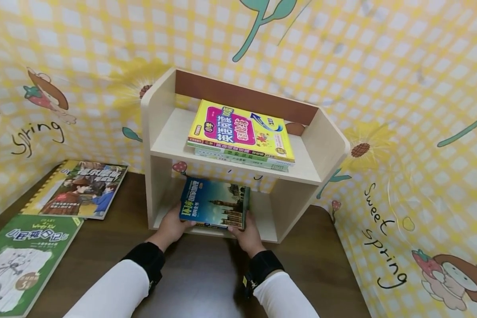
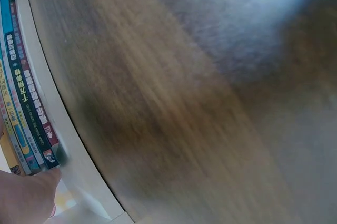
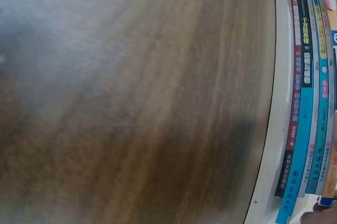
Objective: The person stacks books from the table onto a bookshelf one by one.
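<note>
In the head view, a stack of books lies flat on the lower shelf, topped by a blue cover with a clock tower [image 1: 216, 203]. My left hand [image 1: 172, 227] grips the stack's left end, and my right hand [image 1: 248, 234] holds its right end, thumb at the front. The left wrist view shows several book spines [image 2: 26, 92] close above the shelf board, with the left hand [image 2: 26, 197] at their end. Those spines [image 3: 308, 92] also show at the right wrist view's edge. There the right hand [image 3: 316, 216] is mostly cut off at the bottom corner.
The cream two-tier shelf [image 1: 159, 176] stands on a dark wooden table [image 1: 314, 265]. On its upper board lies another stack under a yellow book [image 1: 242, 130]. Left of the shelf lie a comic-style book [image 1: 79, 187] and a green book [image 1: 28, 260]. Patterned yellow cloth [image 1: 401, 132] hangs behind.
</note>
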`<state>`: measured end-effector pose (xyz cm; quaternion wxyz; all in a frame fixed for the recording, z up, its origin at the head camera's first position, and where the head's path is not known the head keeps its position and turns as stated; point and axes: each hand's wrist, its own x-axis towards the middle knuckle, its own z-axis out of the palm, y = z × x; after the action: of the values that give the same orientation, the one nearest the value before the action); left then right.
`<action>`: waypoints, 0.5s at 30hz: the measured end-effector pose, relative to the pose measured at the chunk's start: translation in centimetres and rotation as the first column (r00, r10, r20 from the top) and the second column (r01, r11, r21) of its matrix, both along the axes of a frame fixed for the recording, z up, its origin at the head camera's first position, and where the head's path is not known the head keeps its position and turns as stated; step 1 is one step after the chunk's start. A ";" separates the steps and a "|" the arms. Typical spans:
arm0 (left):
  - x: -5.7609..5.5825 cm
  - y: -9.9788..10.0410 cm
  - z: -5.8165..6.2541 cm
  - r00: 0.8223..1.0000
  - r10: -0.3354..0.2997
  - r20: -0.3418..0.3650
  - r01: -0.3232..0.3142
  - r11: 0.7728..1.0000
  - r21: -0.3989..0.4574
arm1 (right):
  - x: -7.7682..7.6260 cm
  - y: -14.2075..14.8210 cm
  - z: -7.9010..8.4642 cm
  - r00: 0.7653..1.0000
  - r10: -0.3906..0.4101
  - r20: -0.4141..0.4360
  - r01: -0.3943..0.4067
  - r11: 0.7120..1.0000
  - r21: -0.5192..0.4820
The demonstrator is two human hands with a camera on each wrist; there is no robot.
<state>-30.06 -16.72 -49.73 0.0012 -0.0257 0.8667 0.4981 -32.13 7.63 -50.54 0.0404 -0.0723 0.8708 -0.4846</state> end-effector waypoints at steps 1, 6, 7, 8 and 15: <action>0.0 0.0 0.0 1.000 -0.003 -0.003 0.003 1.000 -0.001 | 0.0 0.0 -0.1 1.000 0.001 -0.003 -0.001 1.000 -0.010; -0.2 0.1 0.0 1.000 -0.014 0.004 0.014 1.000 0.006 | -0.1 0.1 -0.4 1.000 0.001 -0.017 -0.001 1.000 -0.027; -0.3 0.1 0.0 1.000 -0.017 0.004 0.017 1.000 -0.003 | -0.1 0.2 -0.4 1.000 -0.001 -0.023 0.001 1.000 -0.028; -0.4 0.2 0.0 1.000 -0.018 0.007 0.018 1.000 -0.004 | -0.1 0.2 -0.4 1.000 -0.004 -0.029 0.003 1.000 -0.028; -0.5 0.1 0.0 1.000 -0.010 0.013 0.011 0.999 -0.050 | -0.2 -0.4 -0.5 0.999 -0.053 -0.010 0.053 0.999 -0.012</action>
<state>-30.54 -16.65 -49.71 0.0087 -0.0242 0.8791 0.4760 -32.29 7.23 -50.99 0.0228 -0.0520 0.8698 -0.4901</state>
